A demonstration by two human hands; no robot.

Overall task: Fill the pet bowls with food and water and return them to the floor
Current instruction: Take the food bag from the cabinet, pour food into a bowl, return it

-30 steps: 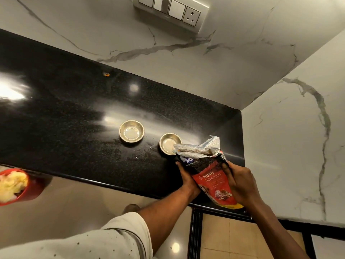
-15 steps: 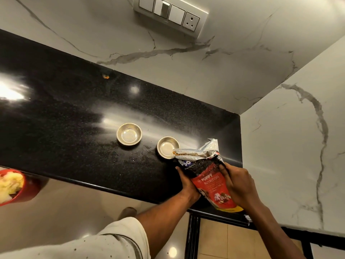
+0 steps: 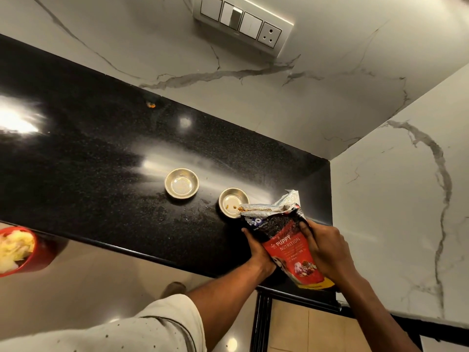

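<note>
Two small steel bowls stand on the black countertop (image 3: pixel 96 158). The left bowl (image 3: pixel 181 183) looks empty. A few brown kibble pieces lie in the right bowl (image 3: pixel 231 200). A red and black puppy food bag (image 3: pixel 284 240) is tipped toward the right bowl, and its open silver mouth overlaps that bowl's right rim. My left hand (image 3: pixel 256 248) grips the bag's left side. On the bag's right side my right hand (image 3: pixel 326 247) holds it too.
White marble walls close the corner behind and to the right of the bowls, with a switch panel (image 3: pixel 242 22) above. A red container (image 3: pixel 19 250) with pale contents sits low at the left edge, below the counter. Tiled floor shows underneath.
The bag has tilted further toward the right bowl, and kibble pieces now lie in that bowl. Both hands have kept their hold.
</note>
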